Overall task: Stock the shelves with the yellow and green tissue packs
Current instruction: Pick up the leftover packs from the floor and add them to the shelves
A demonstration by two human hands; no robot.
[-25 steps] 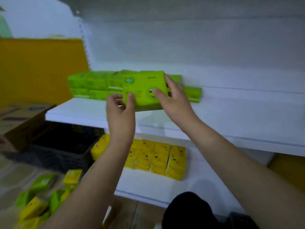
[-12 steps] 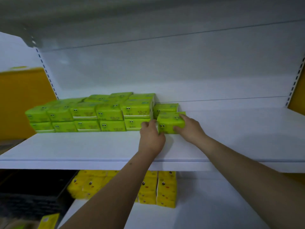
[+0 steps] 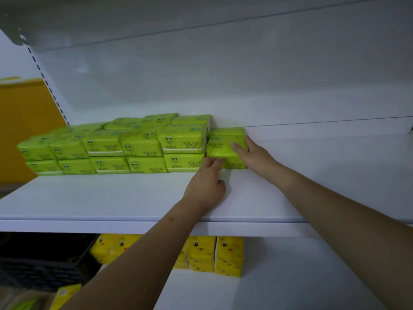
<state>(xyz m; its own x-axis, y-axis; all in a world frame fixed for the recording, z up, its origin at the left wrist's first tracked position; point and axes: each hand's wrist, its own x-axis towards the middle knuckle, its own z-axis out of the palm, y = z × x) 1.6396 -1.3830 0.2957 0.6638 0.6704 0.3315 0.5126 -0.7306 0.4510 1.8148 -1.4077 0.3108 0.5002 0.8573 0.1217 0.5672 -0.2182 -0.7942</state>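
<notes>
Green tissue packs (image 3: 143,148) with smiley faces are stacked two high in rows on the left of the white upper shelf (image 3: 111,198). At the right end of the front row sits one more green pack (image 3: 220,146), tight against the stack. My right hand (image 3: 257,153) grips its right end, thumb on the front face and fingers round the far side. My left hand (image 3: 207,182) rests on the shelf, and its straight fingers touch the pack's lower left front. Yellow tissue packs (image 3: 228,256) stand on the lower shelf (image 3: 290,287), partly hidden behind my left forearm.
The upper shelf is bare white to the right of the green row, up to the back panel (image 3: 223,74). Another shelf board hangs overhead. At lower left are a dark crate (image 3: 40,271) and a loose yellow pack (image 3: 64,294). An orange wall (image 3: 20,126) is at left.
Both hands carried the green pack up from in front of the shelf and set it down at the right end of the row. It has since slid back, level with the front row.
</notes>
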